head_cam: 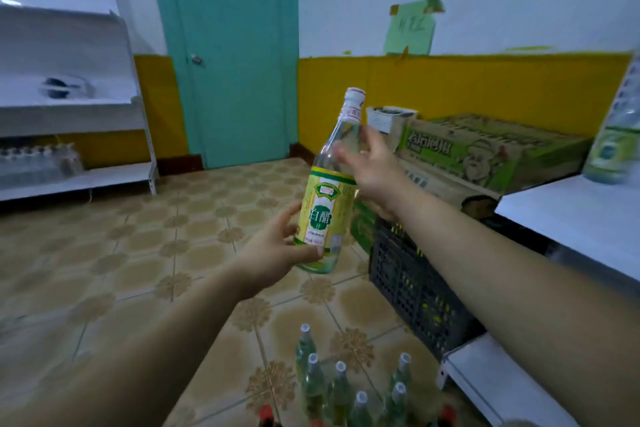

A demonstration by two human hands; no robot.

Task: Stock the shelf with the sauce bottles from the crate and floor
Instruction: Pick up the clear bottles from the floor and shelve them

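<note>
Bottle [325, 198]: held tilted above floor
Left hand [277, 250]: gripping bottle base
Right hand [372, 166]: fingers spread, at bottle shoulder
Next: carry to shelf [571, 218], stand upright

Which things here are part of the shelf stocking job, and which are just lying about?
Job: held bottle, left hand, right hand, floor bottles, black crate, white shelf.
Lying about: green cartons, teal door, far shelf unit.

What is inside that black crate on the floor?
Through the mesh wall of the black crate, yellow-green patches show, possibly bottle labels. The right forearm and the white shelf cover its top, so the contents cannot be counted.
</note>
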